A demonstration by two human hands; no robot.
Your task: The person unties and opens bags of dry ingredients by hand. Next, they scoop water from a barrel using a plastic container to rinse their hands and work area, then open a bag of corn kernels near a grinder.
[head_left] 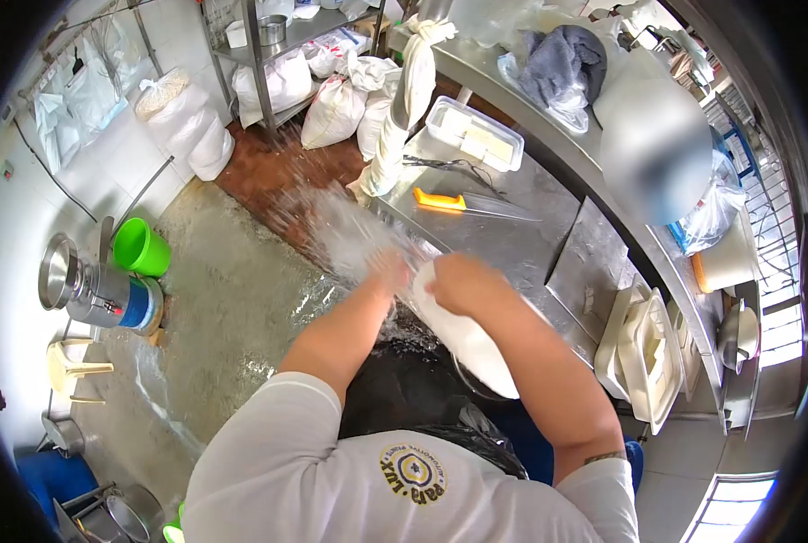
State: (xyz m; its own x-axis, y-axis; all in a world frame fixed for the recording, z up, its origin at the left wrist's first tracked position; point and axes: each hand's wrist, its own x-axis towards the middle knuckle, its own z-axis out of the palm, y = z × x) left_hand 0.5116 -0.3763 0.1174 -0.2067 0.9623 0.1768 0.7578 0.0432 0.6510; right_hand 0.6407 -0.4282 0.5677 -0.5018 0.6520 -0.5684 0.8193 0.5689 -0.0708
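Observation:
A long white object (472,339), perhaps cloth or plastic, slants along the metal counter edge in front of me. My right hand (463,282) is closed round its upper end. My left hand (390,270) is beside that end, blurred by motion, amid water spraying up and to the left; its fingers cannot be made out. An orange-handled knife (440,201) lies on the counter beyond my hands. Near it sits a clear plastic box (475,134) with pale blocks inside. A twisted white cloth (404,113) hangs at the counter's left end.
Wet floor (232,271) spreads to the left, with a green bucket (142,247) and a yellow stool (76,369). White sacks (334,113) stand at the back by a metal shelf (318,32). White trays (648,362) lean at the right; a grey towel (562,68) lies on the upper shelf.

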